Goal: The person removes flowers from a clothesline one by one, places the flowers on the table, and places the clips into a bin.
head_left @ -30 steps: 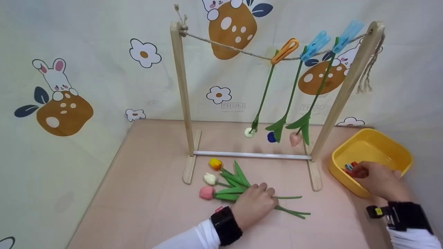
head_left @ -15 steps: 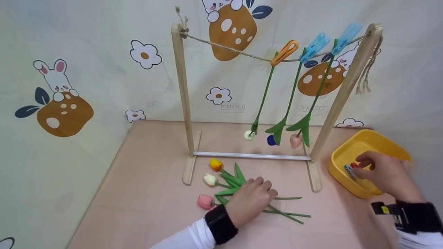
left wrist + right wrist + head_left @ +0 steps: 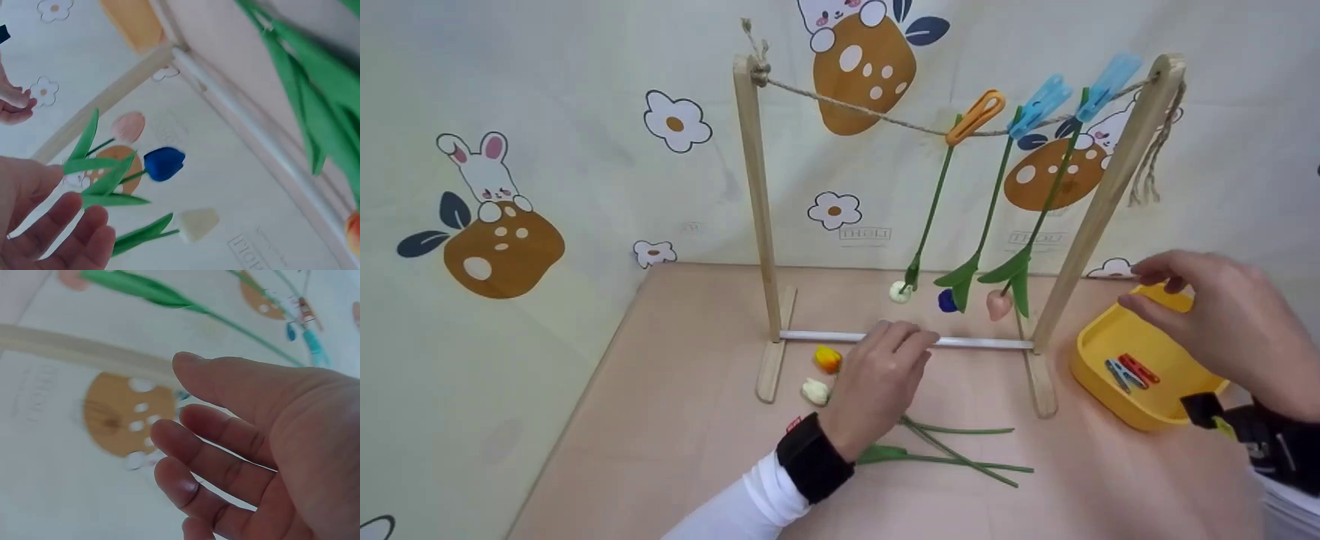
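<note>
Left hand point(image 3: 877, 382) hangs over the loose flowers point(image 3: 885, 454), mid-table, before the rack point(image 3: 1099, 225); fingers relaxed, nothing held. Right hand point(image 3: 1234, 322), thumb and fingers apart, likewise appears empty, above the yellow basin point(image 3: 1099, 386) near the far right corner of the table point(image 3: 675, 405); pegs point(image 3: 1138, 370) lie inside. Handling note: stems cross, so best pinch one by its free end and draw it out lengthwise. Writing: boxed lettering point(image 3: 865, 234) on the backdrop point(image 3: 585, 225) seems to be LIGHT, mirrored; red tag point(image 3: 793, 425) on left wristband point(image 3: 815, 457) illegible.

Mirrored "LIGHT" lettering point(image 3: 865, 234) stands on the wall covering point(image 3: 697, 187).
</note>
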`<state>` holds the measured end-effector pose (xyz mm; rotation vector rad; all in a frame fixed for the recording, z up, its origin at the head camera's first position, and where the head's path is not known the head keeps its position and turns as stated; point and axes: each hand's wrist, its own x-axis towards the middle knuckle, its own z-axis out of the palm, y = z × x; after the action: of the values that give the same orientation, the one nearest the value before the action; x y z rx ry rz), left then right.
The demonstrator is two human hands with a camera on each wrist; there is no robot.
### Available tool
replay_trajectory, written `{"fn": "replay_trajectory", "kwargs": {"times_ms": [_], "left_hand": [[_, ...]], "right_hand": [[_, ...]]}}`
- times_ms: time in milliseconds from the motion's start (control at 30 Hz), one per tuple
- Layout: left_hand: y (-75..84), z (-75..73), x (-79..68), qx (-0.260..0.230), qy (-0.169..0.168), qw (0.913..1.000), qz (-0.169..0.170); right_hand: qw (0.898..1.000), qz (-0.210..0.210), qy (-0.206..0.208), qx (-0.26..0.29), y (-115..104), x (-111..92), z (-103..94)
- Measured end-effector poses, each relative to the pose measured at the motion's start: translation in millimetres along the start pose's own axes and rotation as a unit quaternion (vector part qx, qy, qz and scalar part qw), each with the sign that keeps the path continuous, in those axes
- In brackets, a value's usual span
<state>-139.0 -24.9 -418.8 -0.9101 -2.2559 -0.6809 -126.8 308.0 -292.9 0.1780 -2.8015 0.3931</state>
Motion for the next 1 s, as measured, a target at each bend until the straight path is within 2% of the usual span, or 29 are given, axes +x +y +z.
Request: {"fn": "replay_trajectory", "kwargs": {"times_ms": [167, 300, 400, 567, 733, 867, 1000], "left_hand": [[-6.7, -16.1, 18.1, -0.045, 0.088, 0.9948, -0.024], [-10.2, -27.3, 34.9, -0.076, 0.135, 0.9870, -0.042], [-11.1, -34.6, 48.0, -0.101, 0.152, 0.9816, -0.056], [-11.7, -40.4, 66.9, -0.138, 0.163, 0.9742, -0.075], [-12.6, -39.7, 83.6, -0.180, 0.172, 0.9638, -0.097], [-13.2, -36.6, 95.7, -0.209, 0.165, 0.9564, -0.121], [-12.4, -33.1, 105.7, -0.228, 0.146, 0.9517, -0.145]], "right_hand": [[0.997, -0.053, 0.047, -0.019, -38, 12, -31.3], [0.990, -0.108, 0.091, -0.023, -62, 23, -50.6], [0.980, -0.154, 0.121, -0.024, -76, 35, -60.7], [0.966, -0.207, 0.151, -0.024, -98, 61, -71.7], [0.960, -0.237, 0.147, -0.030, -120, 89, -79.2], [0.966, -0.232, 0.109, -0.042, -134, 105, -83.5], [0.975, -0.212, 0.046, -0.051, -143, 120, -86.5]]}}
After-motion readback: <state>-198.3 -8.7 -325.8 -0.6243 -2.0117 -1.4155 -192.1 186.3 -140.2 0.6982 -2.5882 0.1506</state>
